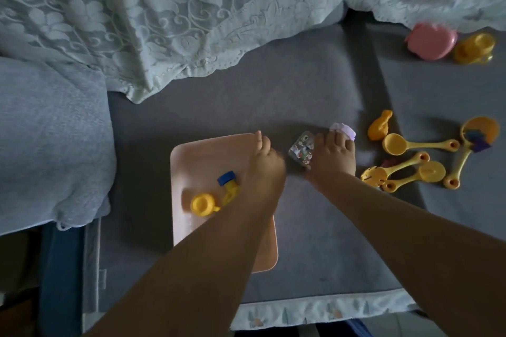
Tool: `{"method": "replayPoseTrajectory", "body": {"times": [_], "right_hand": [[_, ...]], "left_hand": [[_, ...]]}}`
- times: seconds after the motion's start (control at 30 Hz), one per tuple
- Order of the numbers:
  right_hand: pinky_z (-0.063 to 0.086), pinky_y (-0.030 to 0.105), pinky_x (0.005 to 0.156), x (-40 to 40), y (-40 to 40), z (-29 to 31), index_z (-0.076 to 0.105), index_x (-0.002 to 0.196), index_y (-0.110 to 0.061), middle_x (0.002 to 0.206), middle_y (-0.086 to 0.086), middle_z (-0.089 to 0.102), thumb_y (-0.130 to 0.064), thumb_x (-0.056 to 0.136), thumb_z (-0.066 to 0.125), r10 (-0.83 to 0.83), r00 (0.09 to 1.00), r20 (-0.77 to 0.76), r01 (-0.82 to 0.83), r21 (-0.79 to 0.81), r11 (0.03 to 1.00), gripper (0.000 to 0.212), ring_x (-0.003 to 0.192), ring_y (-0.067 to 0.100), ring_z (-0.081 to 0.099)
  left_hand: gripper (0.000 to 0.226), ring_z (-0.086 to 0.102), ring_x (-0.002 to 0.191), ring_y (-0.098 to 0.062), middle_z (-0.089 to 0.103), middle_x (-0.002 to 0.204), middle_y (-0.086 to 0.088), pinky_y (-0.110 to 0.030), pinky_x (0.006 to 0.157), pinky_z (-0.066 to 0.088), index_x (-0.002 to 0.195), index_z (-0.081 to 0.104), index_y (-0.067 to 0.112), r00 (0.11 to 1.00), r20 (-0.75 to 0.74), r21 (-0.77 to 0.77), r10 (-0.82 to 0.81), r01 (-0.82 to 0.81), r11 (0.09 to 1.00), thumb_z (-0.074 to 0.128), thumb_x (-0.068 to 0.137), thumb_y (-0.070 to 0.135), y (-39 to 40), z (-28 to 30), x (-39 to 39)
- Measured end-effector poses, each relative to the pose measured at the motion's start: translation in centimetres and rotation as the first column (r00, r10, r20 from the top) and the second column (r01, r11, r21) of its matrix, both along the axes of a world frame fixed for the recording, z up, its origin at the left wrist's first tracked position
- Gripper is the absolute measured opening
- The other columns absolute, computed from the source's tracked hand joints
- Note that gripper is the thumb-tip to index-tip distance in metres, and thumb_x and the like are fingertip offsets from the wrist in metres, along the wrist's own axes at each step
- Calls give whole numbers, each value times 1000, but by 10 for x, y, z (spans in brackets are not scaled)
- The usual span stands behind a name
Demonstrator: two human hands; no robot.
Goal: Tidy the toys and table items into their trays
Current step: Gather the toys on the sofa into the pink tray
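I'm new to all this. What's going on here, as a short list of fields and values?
Surface: grey sofa seat with lace cover
Tray: pink, holds a yellow cup and a blue-capped toy
Left hand: over the tray's right edge
Right hand: touching a small patterned clear box and a lilac piece
Still loose: yellow spoons, orange toy, pink case
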State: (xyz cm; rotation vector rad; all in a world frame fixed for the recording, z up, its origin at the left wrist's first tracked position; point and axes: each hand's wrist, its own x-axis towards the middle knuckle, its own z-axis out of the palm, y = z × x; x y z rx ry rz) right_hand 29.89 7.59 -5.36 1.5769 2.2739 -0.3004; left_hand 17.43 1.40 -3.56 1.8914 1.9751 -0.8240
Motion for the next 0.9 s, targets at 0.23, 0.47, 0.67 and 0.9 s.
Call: {"method": "replayPoseTrajectory", "body": {"times": [0.23,0.47,0.67,0.9], "right_hand": [[36,39,103,-3,2,17,37,132,-4,137,15,43,-52,70,72,-264,947,-184,238,-152,959,86,128,33,42],[36,41,102,-33,5,58,41,124,-4,129,16,48,-53,73,66,-468,806,-363,405,-240,883,75,123,37,46],[41,44,101,-68,-15,84,35,134,-14,129,13,48,-43,73,66,-442,736,-513,208,-450,868,74,120,34,48],[36,39,100,-94,-72,77,37,135,-20,124,10,48,-60,75,65,-186,900,-395,61,-309,949,78,119,30,43]], "left_hand": [[26,41,124,-31,63,108,-4,-49,120,3,115,55,9,993,115,46,-35,30,998,46,91,14,14,11,10],[33,56,92,-26,63,82,0,-47,109,33,88,57,15,922,387,489,29,-232,841,65,59,29,-4,39,-12],[35,52,82,-29,62,80,-3,-37,76,40,88,60,13,868,442,595,227,-473,650,68,66,39,-45,69,-72],[77,41,127,-27,47,137,-7,-39,107,32,141,36,14,839,349,184,417,-498,847,59,81,57,-111,67,-118]]}}
